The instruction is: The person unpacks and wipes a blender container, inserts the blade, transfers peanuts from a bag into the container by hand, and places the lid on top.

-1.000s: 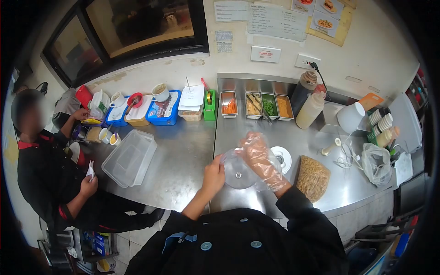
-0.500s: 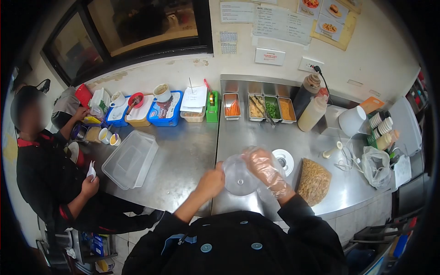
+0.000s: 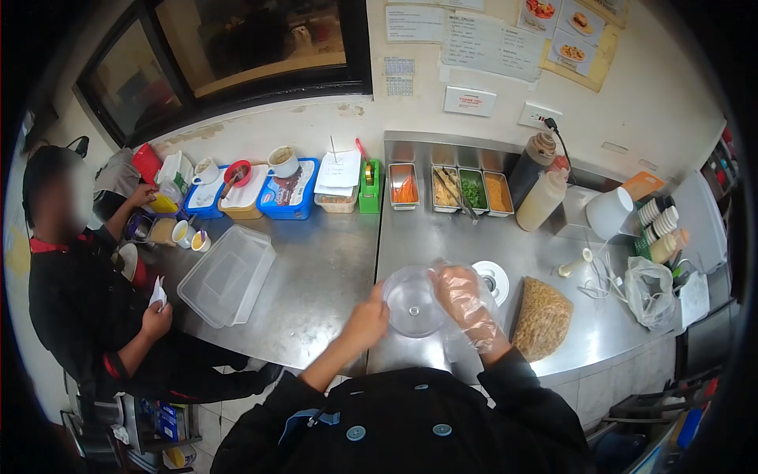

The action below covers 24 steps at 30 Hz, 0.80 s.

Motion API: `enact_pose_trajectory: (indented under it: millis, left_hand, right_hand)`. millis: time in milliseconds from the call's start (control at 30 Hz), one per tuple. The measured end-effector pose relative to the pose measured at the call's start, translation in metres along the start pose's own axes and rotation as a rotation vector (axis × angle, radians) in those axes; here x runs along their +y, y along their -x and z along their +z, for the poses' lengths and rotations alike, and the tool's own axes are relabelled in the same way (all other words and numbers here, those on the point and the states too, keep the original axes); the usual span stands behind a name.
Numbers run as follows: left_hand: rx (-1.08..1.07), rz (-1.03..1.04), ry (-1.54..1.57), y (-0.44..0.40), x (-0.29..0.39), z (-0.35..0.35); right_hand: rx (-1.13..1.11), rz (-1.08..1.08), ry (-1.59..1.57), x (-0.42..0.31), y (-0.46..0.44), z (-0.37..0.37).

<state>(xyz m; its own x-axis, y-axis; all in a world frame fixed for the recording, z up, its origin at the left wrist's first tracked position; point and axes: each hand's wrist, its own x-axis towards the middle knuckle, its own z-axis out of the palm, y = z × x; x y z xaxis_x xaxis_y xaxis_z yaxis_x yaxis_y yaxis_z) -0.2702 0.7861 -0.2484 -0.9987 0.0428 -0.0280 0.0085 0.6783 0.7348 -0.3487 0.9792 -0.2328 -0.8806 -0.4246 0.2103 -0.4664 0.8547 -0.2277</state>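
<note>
A clear round plastic bowl (image 3: 414, 316) with a small shiny fitting at its centre is between my hands, over the steel counter. My bare left hand (image 3: 368, 320) grips its left rim, fingers closed around the edge. On the opposite side, my right hand (image 3: 464, 294) wears a loose clear plastic glove and has its fingers closed at the bowl's right rim. Just beyond the right hand lies a white ring-shaped lid (image 3: 491, 282), partly hidden by the glove. A clear bag of brown crumbly food (image 3: 543, 318) rests right of that hand.
Metal pans of toppings (image 3: 471, 191) line the back, beside squeeze bottles (image 3: 542, 201). A white hand blender part (image 3: 576, 263) and its cord lie right. A clear plastic bin (image 3: 227, 275) sits left, near a co-worker (image 3: 87, 300) holding paper.
My right hand has shifted slightly down and right along the bowl's rim. The left hand keeps its hold. The co-worker's far hand now has a yellow item lifted a little.
</note>
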Motion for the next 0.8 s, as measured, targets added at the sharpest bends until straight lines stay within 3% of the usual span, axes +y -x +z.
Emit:
enact_pose_trajectory:
  millis: [67, 100, 133, 200, 233, 300, 367, 433, 500, 600, 667, 800]
  left_hand:
    - [-0.26, -0.418, 0.349, 0.019, 0.04, -0.01]
    - [-0.259, -0.416, 0.349, 0.02, 0.045, -0.015]
    - [-0.314, -0.372, 0.217, 0.021, 0.048, -0.019]
    - [-0.349, -0.263, 0.023, 0.012, 0.047, -0.025]
    - [-0.348, -0.268, 0.023, 0.001, 0.04, -0.023]
    - [-0.067, 0.238, -0.149, -0.017, 0.023, -0.014]
    - [-0.085, 0.188, -0.174, -0.015, 0.017, -0.01]
    - [-0.11, 0.135, -0.197, -0.004, 0.017, -0.001]
    - [-0.071, -0.094, 0.011, 0.016, 0.025, 0.013]
    - [-0.142, -0.062, -0.068, 0.02, 0.026, 0.009]
    - [-0.181, -0.042, -0.177, 0.01, 0.028, -0.006]
    - [-0.116, 0.079, -0.224, -0.014, 0.017, -0.009]
  right_hand:
    - [0.002, -0.033, -0.015, 0.004, 0.003, 0.001]
    - [0.005, -0.064, -0.027, 0.007, 0.004, 0.001]
    - [0.004, -0.063, -0.027, 0.012, 0.001, 0.0]
    - [0.02, -0.375, -0.207, 0.02, -0.006, 0.002]
    - [0.017, -0.378, -0.21, 0.016, -0.006, 0.005]
    - [-0.13, -0.403, -0.103, 0.004, -0.009, 0.011]
    - [-0.117, -0.35, -0.021, 0.003, -0.007, 0.012]
    - [0.028, -0.024, -0.14, 0.007, 0.0, -0.003]
    - [0.036, 0.026, -0.084, 0.01, 0.003, -0.002]
    - [0.105, -0.066, -0.065, 0.015, 0.005, 0.002]
    - [0.01, -0.204, -0.172, 0.018, 0.0, -0.001]
    - [0.013, -0.383, -0.121, 0.003, -0.004, 0.015]
